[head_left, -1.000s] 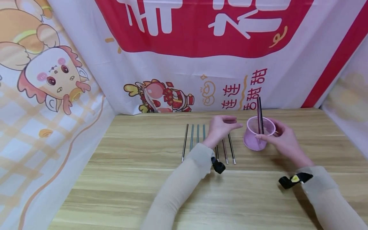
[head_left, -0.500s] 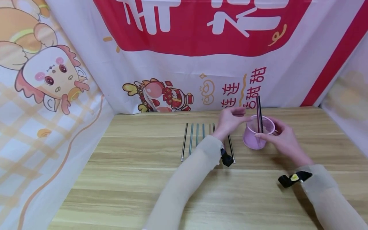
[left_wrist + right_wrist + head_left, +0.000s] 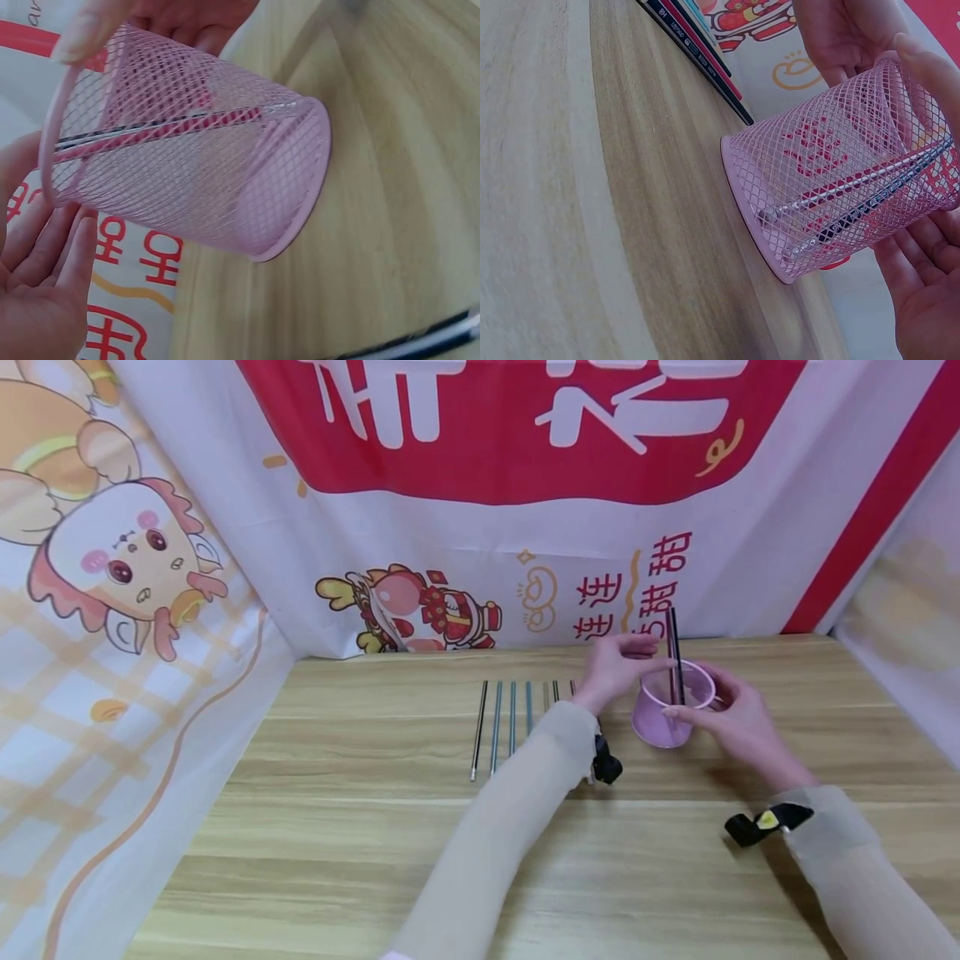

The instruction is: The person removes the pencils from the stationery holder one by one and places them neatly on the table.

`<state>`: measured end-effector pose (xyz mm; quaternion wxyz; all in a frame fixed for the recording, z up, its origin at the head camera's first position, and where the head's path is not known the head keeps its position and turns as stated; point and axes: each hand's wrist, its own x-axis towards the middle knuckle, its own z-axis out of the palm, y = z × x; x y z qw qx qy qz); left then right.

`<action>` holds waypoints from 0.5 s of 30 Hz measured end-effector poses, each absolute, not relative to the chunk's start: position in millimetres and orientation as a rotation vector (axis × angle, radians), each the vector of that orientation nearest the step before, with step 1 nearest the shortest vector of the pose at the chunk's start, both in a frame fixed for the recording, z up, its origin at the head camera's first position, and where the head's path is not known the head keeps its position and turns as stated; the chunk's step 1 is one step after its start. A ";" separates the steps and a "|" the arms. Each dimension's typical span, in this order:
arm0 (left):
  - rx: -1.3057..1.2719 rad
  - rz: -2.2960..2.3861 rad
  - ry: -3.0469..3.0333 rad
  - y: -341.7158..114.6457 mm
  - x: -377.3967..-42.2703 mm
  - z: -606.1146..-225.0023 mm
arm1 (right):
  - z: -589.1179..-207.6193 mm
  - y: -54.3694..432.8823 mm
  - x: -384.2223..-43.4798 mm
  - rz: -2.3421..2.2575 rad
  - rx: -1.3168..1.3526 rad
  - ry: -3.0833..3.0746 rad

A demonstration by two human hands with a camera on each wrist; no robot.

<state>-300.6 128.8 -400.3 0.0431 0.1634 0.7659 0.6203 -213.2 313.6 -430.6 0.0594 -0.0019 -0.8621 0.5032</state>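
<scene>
My right hand (image 3: 731, 714) grips the rim of a pink mesh pencil cup (image 3: 660, 718), thumb across its front. Two pencils (image 3: 675, 652), one black and one dark red, lean inside the cup; the right wrist view shows them through the mesh (image 3: 840, 187). From the left, my left hand (image 3: 618, 668) reaches over the rim, its thumb beside the pencils' upper ends. Its fingers look loose in the left wrist view, where the left hand (image 3: 45, 292) is below the rim. Whether its thumb touches the pencils, I cannot tell.
Left of the cup, several pencils lie in a row on the wooden table (image 3: 337, 835), among them a black pencil (image 3: 478, 731) and a blue pencil (image 3: 497, 727). My left forearm hides part of the row. A printed cloth (image 3: 465, 543) hangs behind the table.
My left hand has moved right, from above the row of pencils to the rim of the pencil cup. The right hand and the cup stay in place.
</scene>
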 end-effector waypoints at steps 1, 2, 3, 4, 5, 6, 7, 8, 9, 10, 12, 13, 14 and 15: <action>0.499 1.890 2.347 131.2 -300.6 -401.0 | -430.2 314.2 -213.1 1.517 -0.007 -2.618; 0.503 1.882 2.351 133.5 -300.6 -401.8 | -429.6 314.7 -213.0 1.514 -0.008 -2.625; 0.501 1.866 2.364 135.9 -300.5 -402.7 | -429.2 315.1 -212.9 1.510 -0.008 -2.633; 0.495 1.853 2.375 138.1 -300.2 -403.1 | -428.6 315.4 -212.7 1.506 -0.008 -2.639; 0.487 1.839 2.389 140.1 -299.9 -403.7 | -428.1 315.6 -212.4 1.502 -0.009 -2.645; 0.484 1.834 2.394 141.9 -299.7 -404.1 | -427.6 315.5 -212.2 1.502 -0.007 -2.646; 0.485 1.824 2.409 143.3 -299.5 -404.1 | -427.2 315.5 -212.1 1.506 -0.005 -2.644; 0.484 1.825 2.419 144.2 -299.4 -404.0 | -427.0 315.5 -212.2 1.509 -0.002 -2.644; 0.482 1.825 2.430 144.9 -299.3 -403.8 | -426.8 315.3 -212.3 1.513 -0.003 -2.644; 0.483 1.831 2.433 145.2 -299.3 -403.4 | -426.8 315.3 -212.5 1.514 -0.002 -2.642; 0.492 1.832 2.442 145.3 -299.4 -402.8 | -427.2 315.4 -212.9 1.514 0.000 -2.641; 0.493 1.829 2.450 144.5 -299.6 -402.5 | -427.6 314.9 -213.2 1.514 0.001 -2.641; 0.492 1.832 2.450 143.7 -299.8 -402.3 | -427.9 314.4 -213.3 1.514 0.003 -2.638; 0.490 1.831 2.452 143.1 -300.1 -402.1 | -428.1 313.9 -213.0 1.513 0.003 -2.636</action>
